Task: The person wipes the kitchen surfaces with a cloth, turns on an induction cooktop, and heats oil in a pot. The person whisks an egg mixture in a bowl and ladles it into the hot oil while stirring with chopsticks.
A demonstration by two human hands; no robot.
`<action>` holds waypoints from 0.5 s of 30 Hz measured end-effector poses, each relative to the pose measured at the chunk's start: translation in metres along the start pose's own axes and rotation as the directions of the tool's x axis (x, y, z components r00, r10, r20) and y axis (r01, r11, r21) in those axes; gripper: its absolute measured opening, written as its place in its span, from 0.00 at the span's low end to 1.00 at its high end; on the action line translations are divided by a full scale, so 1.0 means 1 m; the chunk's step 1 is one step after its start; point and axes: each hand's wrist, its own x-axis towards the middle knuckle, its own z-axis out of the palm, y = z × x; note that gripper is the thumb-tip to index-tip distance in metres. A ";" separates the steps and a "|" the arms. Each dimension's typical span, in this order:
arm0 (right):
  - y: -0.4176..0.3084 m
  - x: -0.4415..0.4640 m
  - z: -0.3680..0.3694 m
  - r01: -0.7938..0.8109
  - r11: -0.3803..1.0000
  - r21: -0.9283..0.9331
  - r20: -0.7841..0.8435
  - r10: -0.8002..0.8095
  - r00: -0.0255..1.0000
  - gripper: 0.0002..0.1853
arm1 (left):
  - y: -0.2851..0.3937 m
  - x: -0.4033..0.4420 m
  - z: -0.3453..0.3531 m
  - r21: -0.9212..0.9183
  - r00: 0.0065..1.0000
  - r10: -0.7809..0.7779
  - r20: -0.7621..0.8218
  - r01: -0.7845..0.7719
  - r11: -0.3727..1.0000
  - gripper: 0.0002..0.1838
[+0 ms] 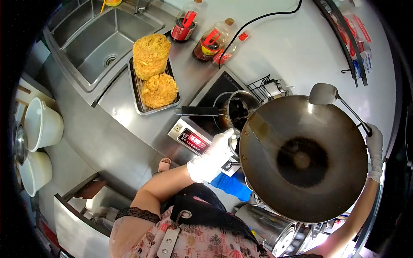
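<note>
My left hand (217, 155), in a white glove, is closed at the left edge of a large dark wok (275, 185), on its handle. The wok is tilted towards a small saucepan (247, 96), with a brownish streak of liquid at its left rim. Beyond the wok's right rim, my gloved right hand (375, 144) is wrapped round the handle of a metal spatula (323, 93), whose blade lies over the far rim. The saucepan holds dark liquid and stands on an induction cooktop (208, 96) with a lit red display.
Fried golden food (151, 56) is piled on a rack tray (137, 96) beside the steel sink (103, 41). Sauce bottles (211, 45) and a black cable (262, 16) are at the back. White buckets (43, 124) stand far left; an open drawer (79, 223) is at lower left.
</note>
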 end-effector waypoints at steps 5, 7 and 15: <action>-0.004 0.016 -0.014 0.020 0.999 -0.040 -0.003 -0.020 1.000 0.21 | -0.004 0.005 -0.004 -0.001 1.000 -0.021 -0.015 0.021 1.000 0.13; -0.006 0.019 -0.017 0.029 0.998 -0.054 0.031 -0.028 0.999 0.21 | -0.007 0.009 -0.009 0.018 0.998 -0.019 0.063 0.018 1.000 0.13; -0.017 0.033 -0.030 0.037 0.997 -0.074 0.013 -0.036 0.999 0.22 | -0.007 0.002 0.003 -0.067 0.996 -0.077 -0.037 0.074 0.995 0.10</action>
